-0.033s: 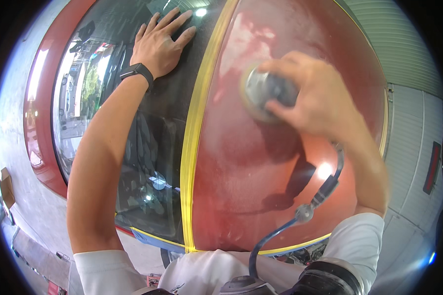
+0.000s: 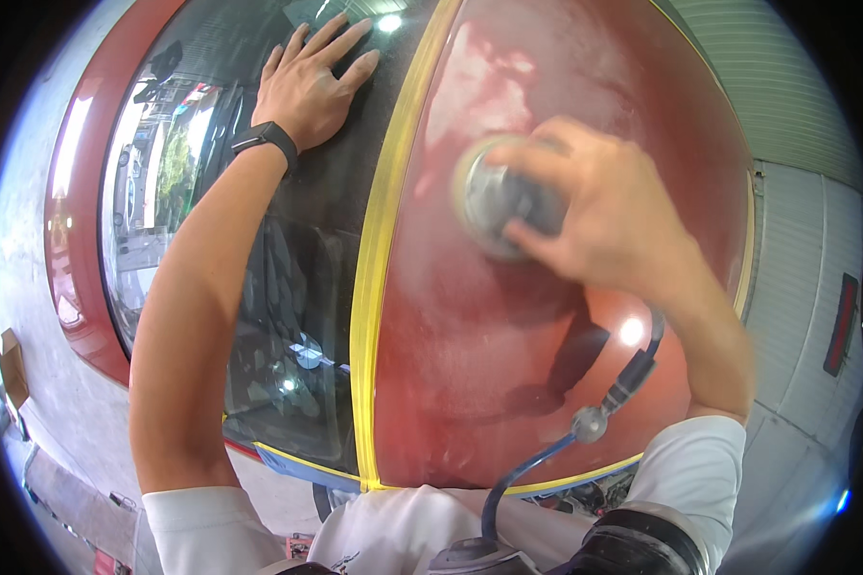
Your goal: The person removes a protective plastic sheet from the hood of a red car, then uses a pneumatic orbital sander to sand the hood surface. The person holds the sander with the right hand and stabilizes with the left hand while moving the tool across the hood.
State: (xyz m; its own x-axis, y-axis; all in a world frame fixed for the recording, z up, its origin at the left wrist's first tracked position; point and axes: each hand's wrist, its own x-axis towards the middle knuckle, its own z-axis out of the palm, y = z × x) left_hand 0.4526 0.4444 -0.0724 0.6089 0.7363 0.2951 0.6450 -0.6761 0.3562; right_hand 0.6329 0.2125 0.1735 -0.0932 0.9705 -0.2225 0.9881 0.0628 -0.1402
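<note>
2 bare hands work on a red car panel (image 2: 470,364). Nearest, a blue air hose (image 2: 527,465) runs up over the panel to a round sander (image 2: 494,199), which the right hand (image 2: 609,225) grips closed, disc against the panel. Left of the panel's yellow masking tape (image 2: 374,259), the left hand (image 2: 309,86) lies open, flat on the windscreen (image 2: 211,240).

Red panel (image 2: 470,383): painted metal, dull and hazy around right-hand fingers (image 2: 537,158), glossy with glare nearer wrist. Sander (image 2: 494,196) under fingers: grey metal body, round pad. Glass (image 2: 259,287) under left-hand fingers (image 2: 340,43): smooth, reflective. Yellow tape (image 2: 379,268) between: matt. Blue hose (image 2: 523,470): glossy rubber.
</note>
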